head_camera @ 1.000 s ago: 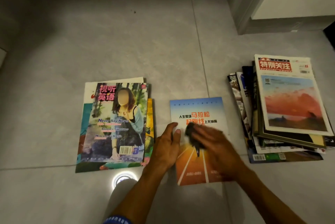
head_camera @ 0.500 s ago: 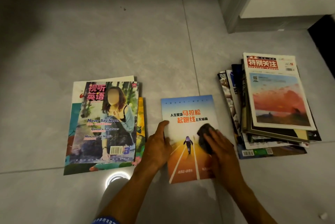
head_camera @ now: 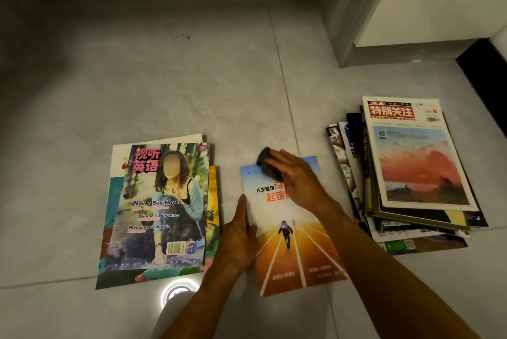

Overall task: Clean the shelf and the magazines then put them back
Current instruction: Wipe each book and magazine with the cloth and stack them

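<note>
Two hands on the middle magazine (head_camera: 290,229) on the floor (head_camera: 164,91): left hand (head_camera: 241,237) flat, pinning its left edge; right hand (head_camera: 296,182) pressing a dark cloth (head_camera: 267,164) at its top edge. Stacks sit either side.

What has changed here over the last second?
The right hand swept the dark cloth from mid-cover up to the top edge of the running-track magazine. The left hand still rests on its left edge; both side piles stay put.
</note>
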A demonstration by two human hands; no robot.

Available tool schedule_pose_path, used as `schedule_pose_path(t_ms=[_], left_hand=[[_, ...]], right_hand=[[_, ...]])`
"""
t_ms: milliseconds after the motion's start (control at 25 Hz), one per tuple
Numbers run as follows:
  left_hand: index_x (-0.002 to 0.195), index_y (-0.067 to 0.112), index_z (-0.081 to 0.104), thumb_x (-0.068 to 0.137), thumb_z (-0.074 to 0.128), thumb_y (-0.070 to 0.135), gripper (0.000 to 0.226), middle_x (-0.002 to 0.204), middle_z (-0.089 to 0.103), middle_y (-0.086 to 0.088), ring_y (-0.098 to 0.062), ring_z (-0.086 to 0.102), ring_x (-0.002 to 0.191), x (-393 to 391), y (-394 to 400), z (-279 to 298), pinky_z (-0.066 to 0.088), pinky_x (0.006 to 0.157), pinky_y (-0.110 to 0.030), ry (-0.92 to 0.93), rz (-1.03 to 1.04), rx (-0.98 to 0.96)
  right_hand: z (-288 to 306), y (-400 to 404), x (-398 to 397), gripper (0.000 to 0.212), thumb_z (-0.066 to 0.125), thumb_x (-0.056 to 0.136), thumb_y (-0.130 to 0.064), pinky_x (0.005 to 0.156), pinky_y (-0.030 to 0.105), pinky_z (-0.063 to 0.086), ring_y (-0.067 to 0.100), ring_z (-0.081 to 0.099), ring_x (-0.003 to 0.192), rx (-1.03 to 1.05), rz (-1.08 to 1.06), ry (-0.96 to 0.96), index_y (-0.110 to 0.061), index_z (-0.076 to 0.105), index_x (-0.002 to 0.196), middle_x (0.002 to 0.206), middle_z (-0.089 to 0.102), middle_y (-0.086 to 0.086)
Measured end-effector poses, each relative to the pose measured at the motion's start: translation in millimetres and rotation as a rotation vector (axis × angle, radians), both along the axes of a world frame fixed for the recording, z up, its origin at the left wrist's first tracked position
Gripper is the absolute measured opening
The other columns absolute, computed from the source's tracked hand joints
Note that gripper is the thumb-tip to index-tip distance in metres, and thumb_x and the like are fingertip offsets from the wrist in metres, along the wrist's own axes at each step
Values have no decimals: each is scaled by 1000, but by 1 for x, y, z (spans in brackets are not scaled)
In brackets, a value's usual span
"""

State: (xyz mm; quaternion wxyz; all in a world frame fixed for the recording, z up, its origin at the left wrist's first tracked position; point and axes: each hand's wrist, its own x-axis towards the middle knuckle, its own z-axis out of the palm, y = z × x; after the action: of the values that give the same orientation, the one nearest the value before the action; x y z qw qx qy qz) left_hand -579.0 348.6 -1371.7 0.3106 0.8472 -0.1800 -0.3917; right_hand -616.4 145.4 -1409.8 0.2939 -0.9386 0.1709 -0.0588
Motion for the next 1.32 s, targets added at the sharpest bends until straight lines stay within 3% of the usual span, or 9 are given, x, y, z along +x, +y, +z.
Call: schedule_pose_path(t_ms=[200, 360, 440, 560, 680, 920, 1080, 1200, 1320], left_hand=[[153, 30, 13, 97, 51, 9, 71, 137, 53, -6, -17, 56, 117, -2, -4, -2, 49, 97, -36, -12, 46, -64], [153, 33, 11, 97, 52, 12, 72, 136, 55, -7, -17, 58, 114, -2, -5, -6, 51, 96, -40, 2, 54, -44], [153, 34, 10, 98, 52, 13, 73, 136, 55, -8, -21, 59, 116, -2, -4, -3, 51, 97, -44, 12, 49, -29], [154, 32, 8, 98, 50, 13, 72, 138, 51, -9, -23, 55, 121, -4, -7, 4, 46, 101, -41, 16, 31, 22], [153, 31, 10, 98, 51, 13, 71, 144, 46, -8, -24, 49, 128, -7, -9, 11, 43, 104, -41, 40, 20, 19], [122, 31, 46, 91, 62, 8, 42, 111, 66, -2, -18, 70, 91, -4, -3, 30, 61, 73, -38, 324, 310, -205], [109, 13, 61, 96, 50, 13, 17, 78, 72, -9, -23, 67, 62, -8, -19, 44, 55, 56, -33, 414, 226, -155], [111, 15, 65, 97, 48, 12, 22, 88, 75, -6, -25, 72, 74, -25, -23, 51, 60, 71, -39, 397, 314, -327], [116, 29, 65, 96, 48, 33, 26, 99, 72, 6, -10, 70, 86, -47, -31, 69, 57, 77, -27, 6, 317, -586]], right_hand=[[-5, 26, -83, 60, 48, 93, -8, 116, 50, 25, 23, 22, 143, -82, -284, -31, -24, 32, 148, 155, 30, 1], [-29, 88, -186, 71, 35, 94, -51, 119, 39, 19, 24, 13, 147, -318, -44, 20, -25, 8, 154, 161, 14, 2], [-37, 96, -205, 70, 41, 96, -45, 119, 39, 15, 22, 8, 148, -372, 30, -23, -23, 9, 155, 162, 8, 0], [-15, 73, -159, 79, 67, 80, -16, 107, 48, 31, 25, 24, 141, -158, -161, -49, -25, 29, 149, 154, 31, 5], [6, 13, -80, 69, 56, 83, 11, 113, 42, 28, 26, 32, 140, -57, -392, 11, -20, 44, 143, 152, 37, 3], [22, 47, -83, 69, 63, 83, 6, 108, 53, 38, 31, 31, 141, -83, -448, 53, -17, 41, 144, 152, 27, 0], [4, 112, -168, 108, 85, 63, -30, 114, 44, 26, 22, 18, 145, -118, -137, 40, -27, 24, 152, 156, 27, 0], [39, 122, -152, 48, 56, 91, -27, 107, 33, 38, 20, 40, 136, 396, -480, -177, -52, 48, 132, 142, 45, -14], [113, 99, -100, 32, 44, 101, -21, 84, 18, 52, 6, 62, 109, 902, -697, -334, -39, 55, 125, 116, 62, -15]])
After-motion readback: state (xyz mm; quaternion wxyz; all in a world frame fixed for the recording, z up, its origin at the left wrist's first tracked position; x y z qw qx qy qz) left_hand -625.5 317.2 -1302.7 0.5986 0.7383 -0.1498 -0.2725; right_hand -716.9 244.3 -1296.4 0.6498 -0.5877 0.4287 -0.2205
